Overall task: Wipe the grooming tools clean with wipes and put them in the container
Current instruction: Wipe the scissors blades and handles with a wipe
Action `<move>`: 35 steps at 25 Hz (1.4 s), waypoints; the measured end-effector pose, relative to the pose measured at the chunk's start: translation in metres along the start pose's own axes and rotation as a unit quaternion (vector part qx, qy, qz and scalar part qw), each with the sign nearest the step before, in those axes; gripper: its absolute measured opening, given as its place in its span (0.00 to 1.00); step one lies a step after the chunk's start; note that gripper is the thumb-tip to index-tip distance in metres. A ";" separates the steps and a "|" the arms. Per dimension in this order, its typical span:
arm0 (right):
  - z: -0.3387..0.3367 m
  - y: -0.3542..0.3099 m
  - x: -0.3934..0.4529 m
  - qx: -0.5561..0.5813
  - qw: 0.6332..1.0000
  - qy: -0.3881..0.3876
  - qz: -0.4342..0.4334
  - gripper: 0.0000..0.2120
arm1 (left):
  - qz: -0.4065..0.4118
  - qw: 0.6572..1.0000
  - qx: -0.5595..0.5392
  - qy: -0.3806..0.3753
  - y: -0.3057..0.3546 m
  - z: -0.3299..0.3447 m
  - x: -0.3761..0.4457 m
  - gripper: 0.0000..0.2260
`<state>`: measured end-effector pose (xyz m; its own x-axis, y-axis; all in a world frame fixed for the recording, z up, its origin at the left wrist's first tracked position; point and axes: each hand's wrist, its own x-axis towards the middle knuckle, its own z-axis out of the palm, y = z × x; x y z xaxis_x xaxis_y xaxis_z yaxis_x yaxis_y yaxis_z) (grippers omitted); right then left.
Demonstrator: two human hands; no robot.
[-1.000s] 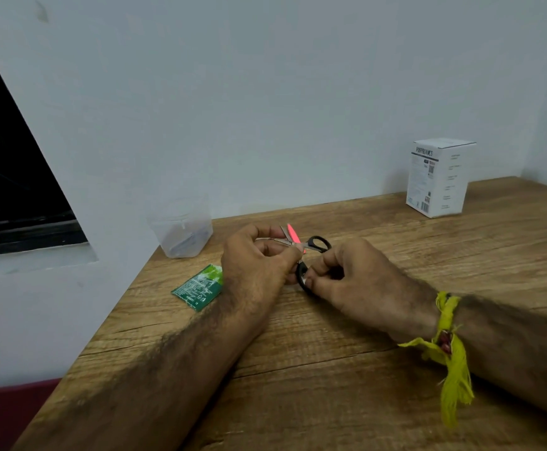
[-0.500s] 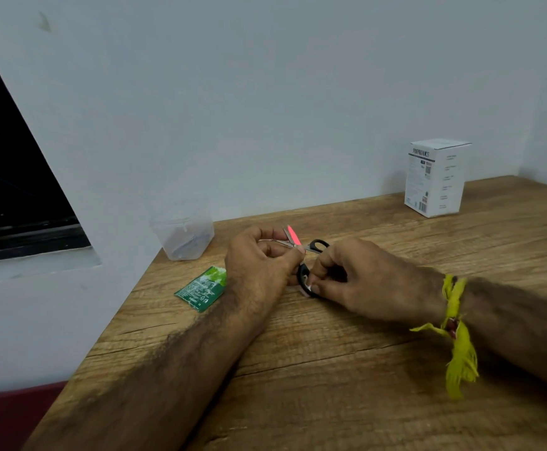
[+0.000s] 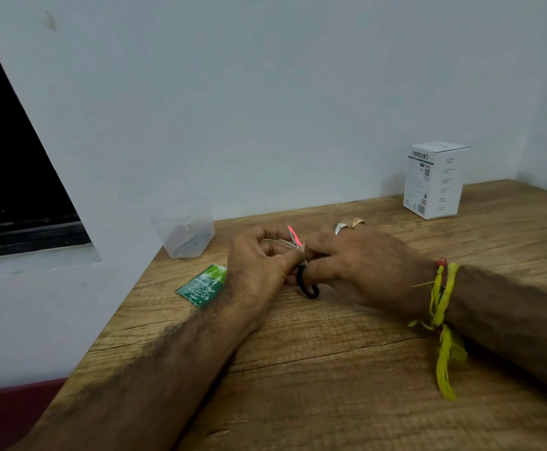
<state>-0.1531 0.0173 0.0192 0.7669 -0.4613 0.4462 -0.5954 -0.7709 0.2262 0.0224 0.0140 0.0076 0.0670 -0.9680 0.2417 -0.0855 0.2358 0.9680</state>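
Two hands — left hand (image 3: pixel 259 258), right hand (image 3: pixel 356 265) — pinching scissors (image 3: pixel 306 284)

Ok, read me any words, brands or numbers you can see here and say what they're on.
"PORTRONICS": top of the white box's darker left face, blurred, so that reading is likely, not certain.
The box's other print and codes: too small to read.
Green sachet: white print and symbols, too blurred to read.
Nothing else shows any text.

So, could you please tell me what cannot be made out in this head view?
- Scissors: mostly hidden by the left hand and right hand.
- Any wipe: not visible between the fingers.
- Contents of the clear container: blurred by its cloudy wall.
- White box print: too small.
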 end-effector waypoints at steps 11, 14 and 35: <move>0.001 -0.008 -0.001 0.171 0.964 -0.061 0.196 0.05 | -0.015 0.999 -0.040 0.026 -0.004 -0.002 0.001 0.14; 0.000 -0.016 0.001 0.271 0.913 -0.050 0.299 0.06 | -0.008 0.999 -0.034 0.024 -0.004 -0.001 0.000 0.15; 0.009 -0.039 0.012 0.444 0.751 0.065 0.485 0.12 | 0.064 0.990 0.085 0.089 -0.002 0.005 -0.003 0.15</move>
<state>-0.1186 0.0380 0.0081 0.0107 -0.9924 0.1222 -0.4204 -0.1154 -0.9000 0.0177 0.0163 0.0042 0.2187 -0.8972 0.3837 -0.2696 0.3223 0.9074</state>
